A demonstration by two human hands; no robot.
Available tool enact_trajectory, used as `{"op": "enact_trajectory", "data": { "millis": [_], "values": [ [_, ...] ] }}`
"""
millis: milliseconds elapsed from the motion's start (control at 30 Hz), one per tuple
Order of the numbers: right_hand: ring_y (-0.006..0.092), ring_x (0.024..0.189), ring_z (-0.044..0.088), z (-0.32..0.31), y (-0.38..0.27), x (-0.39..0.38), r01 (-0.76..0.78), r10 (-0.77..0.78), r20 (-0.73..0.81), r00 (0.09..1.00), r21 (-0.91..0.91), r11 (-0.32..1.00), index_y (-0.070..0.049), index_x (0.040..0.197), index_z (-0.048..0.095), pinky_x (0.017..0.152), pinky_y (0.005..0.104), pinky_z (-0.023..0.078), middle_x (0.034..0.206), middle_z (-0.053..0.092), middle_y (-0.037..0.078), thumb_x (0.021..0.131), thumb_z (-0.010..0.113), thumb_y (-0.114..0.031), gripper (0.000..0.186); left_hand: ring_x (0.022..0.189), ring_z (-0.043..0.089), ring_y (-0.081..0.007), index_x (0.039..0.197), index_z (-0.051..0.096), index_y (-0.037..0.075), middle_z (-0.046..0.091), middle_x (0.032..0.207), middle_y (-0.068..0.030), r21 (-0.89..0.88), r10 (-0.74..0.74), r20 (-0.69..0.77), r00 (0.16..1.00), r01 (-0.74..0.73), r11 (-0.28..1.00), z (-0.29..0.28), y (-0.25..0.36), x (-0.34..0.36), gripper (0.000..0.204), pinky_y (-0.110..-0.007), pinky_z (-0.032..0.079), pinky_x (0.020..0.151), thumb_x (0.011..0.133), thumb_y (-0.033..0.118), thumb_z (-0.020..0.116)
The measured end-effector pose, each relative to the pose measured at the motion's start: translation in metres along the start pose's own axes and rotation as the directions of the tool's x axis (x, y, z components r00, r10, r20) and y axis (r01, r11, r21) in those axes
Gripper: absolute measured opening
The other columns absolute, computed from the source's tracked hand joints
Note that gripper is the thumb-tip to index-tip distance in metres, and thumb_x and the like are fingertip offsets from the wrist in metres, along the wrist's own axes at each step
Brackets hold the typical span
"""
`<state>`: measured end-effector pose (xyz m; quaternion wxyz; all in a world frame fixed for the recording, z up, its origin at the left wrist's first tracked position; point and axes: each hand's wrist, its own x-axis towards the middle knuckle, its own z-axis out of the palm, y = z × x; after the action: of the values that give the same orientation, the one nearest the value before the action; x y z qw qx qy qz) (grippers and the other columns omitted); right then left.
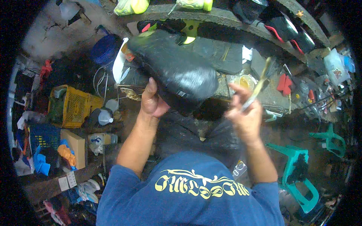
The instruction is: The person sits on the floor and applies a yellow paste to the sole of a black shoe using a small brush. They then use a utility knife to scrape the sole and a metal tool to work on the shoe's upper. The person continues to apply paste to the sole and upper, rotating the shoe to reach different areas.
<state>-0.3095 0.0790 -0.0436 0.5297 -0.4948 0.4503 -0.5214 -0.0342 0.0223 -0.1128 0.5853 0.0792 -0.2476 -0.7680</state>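
My left hand (154,101) grips a large, glossy black shoe-shaped form (181,67) from its near side. The thumb shows against the form's edge, while most of the fingers are hidden beneath it. The form is tilted and slightly blurred, with a small light mark near its rounded right end. To its right, my right hand (245,116) holds a slim brush (258,88) with a pale handle, pointing up and away from me. Hand and brush are smeared by motion and stand apart from the form. Just beyond that hand is a round container (246,81) of yellowish stuff.
Bright yellow-green shoes (132,6) stand on a ledge beyond the worktop (269,90). A yellow crate (75,106) and a cardboard box (77,147) are at the left. Green plastic chairs (298,177) stand at the right. Black shoes (284,28) sit at the far right.
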Motion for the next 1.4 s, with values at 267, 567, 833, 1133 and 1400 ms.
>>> {"op": "enact_trajectory", "data": {
  "millis": [267,567,833,1133,1400],
  "values": [
    [0.0058,0.073,0.061,0.057,0.032,-0.021,0.037,-0.003,-0.127,0.992,0.267,0.963,0.001,0.15,0.044,0.062,0.0235,0.051,0.134,0.063,0.008,0.075,0.088,-0.004,0.087,0.13,0.057,-0.0305,0.142,0.055,0.011,0.062,0.14,-0.0074,0.063,0.06,-0.098,0.993,-0.054,0.997,-0.013,-0.05,-0.024,0.062,-0.05,0.046,0.111,0.091,0.035,0.079],
    [0.0099,0.065,0.058,0.016,0.055,-0.048,0.169,-0.203,-0.022,0.979,0.645,0.745,-0.008,0.132,0.058,0.052,0.0246,0.044,0.097,0.065,-0.001,0.087,0.057,0.009,0.048,0.129,0.059,-0.0329,0.143,0.056,0.013,0.063,0.139,-0.0116,-0.106,-0.119,0.114,0.986,0.131,0.986,-0.03,-0.037,-0.072,0.054,-0.051,0.051,0.105,0.097,0.04,0.068],
    [0.0152,0.085,0.066,-0.004,0.071,-0.049,-0.041,-0.025,0.114,0.993,0.54,0.841,-0.008,0.134,0.06,0.068,0.0313,0.053,0.112,0.07,0.003,0.088,0.058,0.005,0.049,0.125,0.061,-0.0316,0.143,0.056,0.01,0.064,0.137,-0.0122,-0.046,-0.3,0.159,0.941,0.311,0.949,0.052,-0.045,-0.059,0.055,-0.049,0.052,0.104,0.1,0.044,0.063],
    [0.0234,0.112,0.065,-0.079,0.031,-0.019,-0.205,0.095,-0.233,0.968,-0.512,0.834,-0.007,0.137,0.065,0.097,0.038,0.051,0.116,0.071,0.012,0.093,0.076,-0.037,0.054,0.121,0.063,-0.0302,0.144,0.055,0.008,0.065,0.135,-0.0128,-0.081,-0.097,-0.058,0.994,0.092,0.992,0.053,-0.016,-0.055,0.058,-0.046,0.053,0.102,0.102,0.048,0.057],
    [0.0354,0.091,0.073,-0.108,-0.016,0.03,-0.046,-0.147,-0.007,0.989,-0.963,-0.267,-0.016,0.104,0.08,0.079,0.0473,0.057,0.094,0.073,0.015,0.094,0.064,-0.027,0.022,0.118,0.065,-0.029,0.144,0.055,0.005,0.066,0.132,-0.0133,-0.024,0.138,-0.234,0.962,-0.148,0.989,0.041,0.004,-0.084,0.061,-0.044,0.055,0.1,0.104,0.052,0.053]
  ]
}}
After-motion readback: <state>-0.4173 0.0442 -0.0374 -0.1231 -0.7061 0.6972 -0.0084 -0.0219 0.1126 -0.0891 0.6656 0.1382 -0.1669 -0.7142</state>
